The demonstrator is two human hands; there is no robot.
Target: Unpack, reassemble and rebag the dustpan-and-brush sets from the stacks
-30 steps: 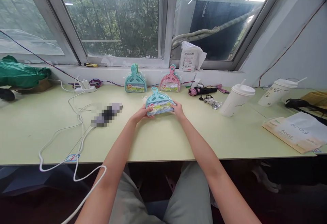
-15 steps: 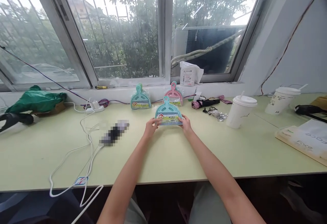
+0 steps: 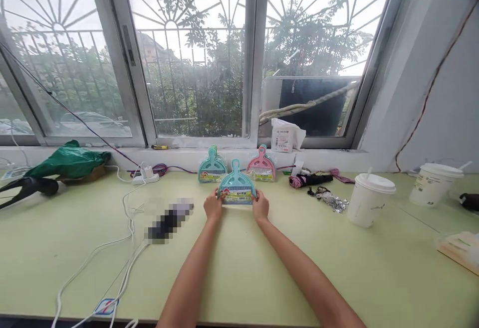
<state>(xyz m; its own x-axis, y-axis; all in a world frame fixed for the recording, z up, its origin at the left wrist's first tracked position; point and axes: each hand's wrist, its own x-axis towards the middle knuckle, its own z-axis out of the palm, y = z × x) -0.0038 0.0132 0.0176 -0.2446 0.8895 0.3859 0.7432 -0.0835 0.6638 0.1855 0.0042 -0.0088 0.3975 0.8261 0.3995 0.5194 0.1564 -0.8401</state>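
Between my two hands a teal dustpan and brush set in clear wrapping stands upright, its handle pointing up. My left hand is closed on its left edge, and my right hand pinches the right edge. Behind it to the left stands a stack of green dustpan sets by the wall. A pink dustpan set, with others behind it, stands behind to the right. Each has a printed label across the lower part.
White cups with lids stand at the right, near a folded umbrella and keys. On the left lie white cables, a power strip, a blurred-out object and a green bag. A white package sits on the sill.
The camera view has tilted up, so everything sits lower in the picture. The held dustpan set has shifted slightly left relative to the sets behind it, still gripped by both hands.
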